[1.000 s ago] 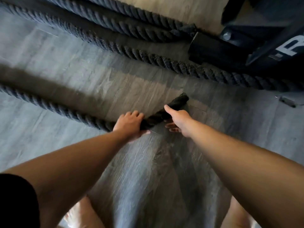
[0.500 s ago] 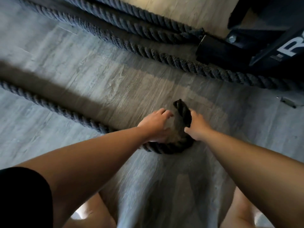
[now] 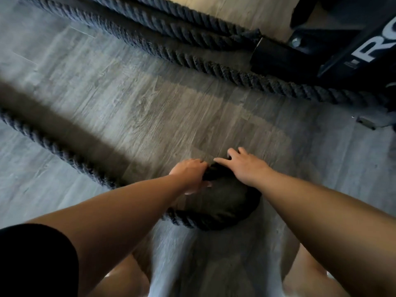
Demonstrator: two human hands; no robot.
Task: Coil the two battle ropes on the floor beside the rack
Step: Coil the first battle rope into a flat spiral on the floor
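Note:
A thick dark twisted battle rope [image 3: 53, 146] runs from the left edge across the grey floor and curls into a small tight loop [image 3: 216, 219] under my arms. My left hand [image 3: 190, 174] grips the rope's end at the top of the loop. My right hand [image 3: 244, 166] lies flat on the loop's right side with fingers spread. A second dark rope [image 3: 192, 61] stretches across the top of the view toward the rack, doubled back on itself.
The black rack base [image 3: 321, 50] with white lettering stands at the upper right, its foot beside the second rope. A small dark piece [image 3: 368, 123] lies on the floor at the right. My bare knees show at the bottom edge.
The rope end, straight a second ago, has been bent round into a small loop. Both hands have shifted right with it, and my right hand now rests on top of the loop.

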